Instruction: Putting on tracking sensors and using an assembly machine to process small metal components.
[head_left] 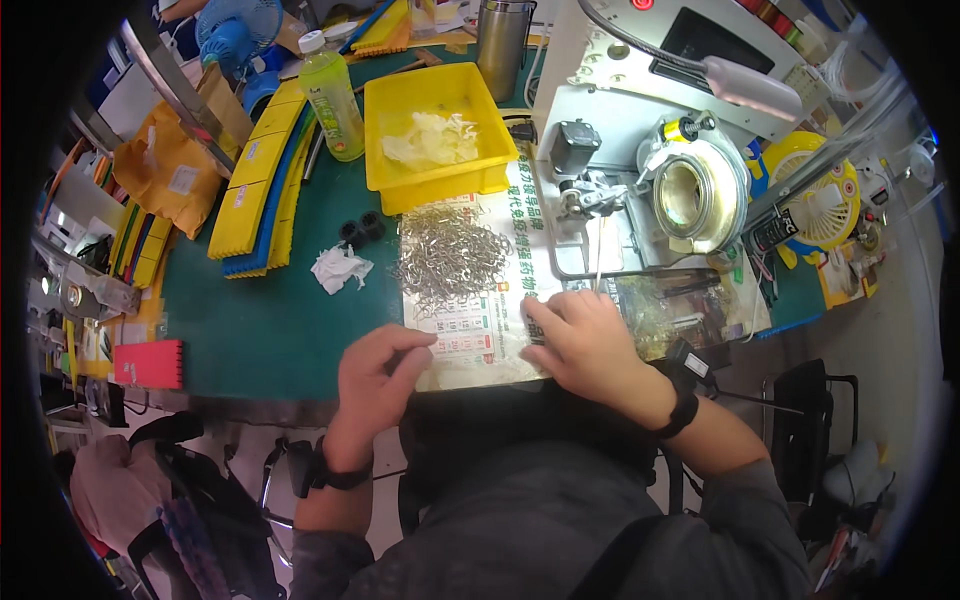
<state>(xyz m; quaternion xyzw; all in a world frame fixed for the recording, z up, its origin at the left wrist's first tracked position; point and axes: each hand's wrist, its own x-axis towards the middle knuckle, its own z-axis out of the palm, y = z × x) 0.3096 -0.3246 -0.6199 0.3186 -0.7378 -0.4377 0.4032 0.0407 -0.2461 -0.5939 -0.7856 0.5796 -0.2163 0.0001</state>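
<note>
A tangled heap of small, shiny bent-wire pieces [452,258] lies on a printed paper sheet [460,375] at the middle of the bench. My left hand [378,375] is just below its lower left side, thumb and forefinger apart with nothing visible between them. Right of the heap, my right hand [590,345] rests over the sheet, with thumb and forefinger pointing left. A thin pale rod [600,252] rises from its curled fingers toward a bench machine [625,235] with a round metal ring head [690,195]; its lower end is hidden.
Behind the heap stands a yellow bin [485,185] with crumpled pale film. Left of it are a drink bottle [332,100], yellow and blue strips [255,190], black rollers [362,228] and crumpled tissue [340,268]. A steel tumbler [503,50] is at the back.
</note>
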